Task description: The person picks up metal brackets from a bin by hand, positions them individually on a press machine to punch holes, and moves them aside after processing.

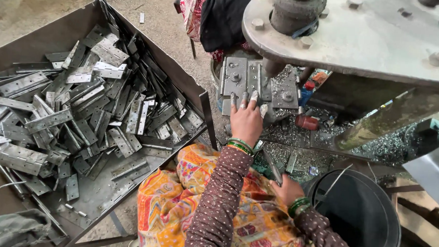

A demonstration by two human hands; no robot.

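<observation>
Our left hand (246,120) stretched ahead, fingers flat on hinge plate (252,81) under press; plate's long axis crosswise. Right hand (287,189) back near lap, clamped on metal strip (272,168).

The left hand (246,120) is stretched forward with the arm nearly straight, back of the hand up, taped fingers (254,97) spread and pressed flat. The right hand (287,189) is drawn in close to the lap, fingers curled shut, wrist bent. Both arms wear brown dotted sleeves (222,196) and green bangles (240,145) at the wrists.
</observation>
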